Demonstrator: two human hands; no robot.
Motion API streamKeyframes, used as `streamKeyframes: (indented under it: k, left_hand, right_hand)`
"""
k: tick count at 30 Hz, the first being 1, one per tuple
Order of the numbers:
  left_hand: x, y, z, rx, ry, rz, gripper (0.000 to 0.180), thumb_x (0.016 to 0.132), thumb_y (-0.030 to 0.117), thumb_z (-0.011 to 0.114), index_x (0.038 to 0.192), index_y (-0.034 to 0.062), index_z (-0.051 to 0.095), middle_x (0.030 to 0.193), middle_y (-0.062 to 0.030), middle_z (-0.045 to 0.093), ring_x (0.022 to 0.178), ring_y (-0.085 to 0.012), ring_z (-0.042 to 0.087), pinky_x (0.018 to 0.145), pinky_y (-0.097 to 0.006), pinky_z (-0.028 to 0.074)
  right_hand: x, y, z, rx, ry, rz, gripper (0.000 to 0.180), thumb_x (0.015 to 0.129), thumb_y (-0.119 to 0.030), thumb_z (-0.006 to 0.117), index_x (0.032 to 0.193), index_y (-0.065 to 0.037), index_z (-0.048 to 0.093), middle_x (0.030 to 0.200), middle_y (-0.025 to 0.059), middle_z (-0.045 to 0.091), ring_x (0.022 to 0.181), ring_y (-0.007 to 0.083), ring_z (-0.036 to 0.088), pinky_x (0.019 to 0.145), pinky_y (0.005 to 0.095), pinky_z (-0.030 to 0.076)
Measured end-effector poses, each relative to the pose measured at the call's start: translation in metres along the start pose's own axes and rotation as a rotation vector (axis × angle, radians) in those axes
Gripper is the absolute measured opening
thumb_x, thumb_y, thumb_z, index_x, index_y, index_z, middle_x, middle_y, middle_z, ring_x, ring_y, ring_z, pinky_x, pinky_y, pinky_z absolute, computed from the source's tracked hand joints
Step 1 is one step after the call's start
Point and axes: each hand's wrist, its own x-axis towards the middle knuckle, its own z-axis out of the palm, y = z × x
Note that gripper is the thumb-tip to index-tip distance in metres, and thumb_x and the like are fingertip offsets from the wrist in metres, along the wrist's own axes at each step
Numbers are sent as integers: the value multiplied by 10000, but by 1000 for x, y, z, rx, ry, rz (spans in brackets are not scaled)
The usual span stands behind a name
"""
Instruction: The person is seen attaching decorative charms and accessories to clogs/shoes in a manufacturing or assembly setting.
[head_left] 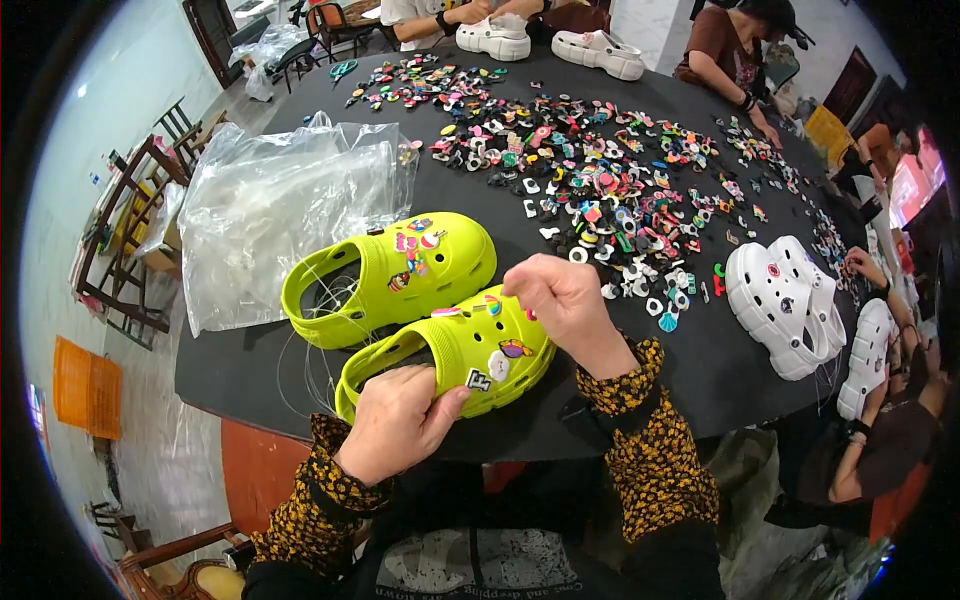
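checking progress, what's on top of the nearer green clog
Several small charms sit on the nearer green clog. The right hand covers part of its top, so anything there is hidden.

- The left hand [395,420] grips the near lime-green clog [455,350] at its side — thumb just beside a square charm [479,379].
- The right hand [562,300] pinches at the clog's toe top, fingers closed.
- A second lime-green clog [400,275] lies just behind, charms on it.
- Loose charms [600,190] scatter across the black table [700,370] — a clear plastic bag [280,210] lies to the left, white clogs [785,300] to the right.
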Motion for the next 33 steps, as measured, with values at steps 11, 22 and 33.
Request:
streamKeyframes:
  k: [11, 22, 33]
  left_hand:
    - [2, -1, -1, -25, 21, 26, 219, 845, 190, 690, 762, 22, 576, 673, -135, 583, 634, -341, 593, 569, -425, 463]
    - [0, -1, 0, -20, 46, 48, 235, 839, 185, 699, 736, 27, 559, 658, -133, 573, 622, -338, 591, 558, -422, 461]
    - [-1, -3, 0, 4, 26, 59, 252, 834, 183, 705, 716, 25, 549, 655, -134, 572, 612, -340, 584, 546, -420, 458]
  right_hand:
    - [-36, -38, 3, -748, -329, -481, 265, 808, -134, 710, 1010, -7, 594, 977, 109, 582, 718, 256, 641, 591, 343, 531]
    - [-45, -51, 4, -896, -371, -501, 241, 795, -120, 701, 958, -9, 563, 971, 119, 553, 705, 236, 636, 577, 331, 525]
    - [-46, -47, 10, -859, -446, -393, 196, 829, -122, 655, 859, -30, 485, 823, 120, 476, 620, 254, 581, 518, 354, 468]
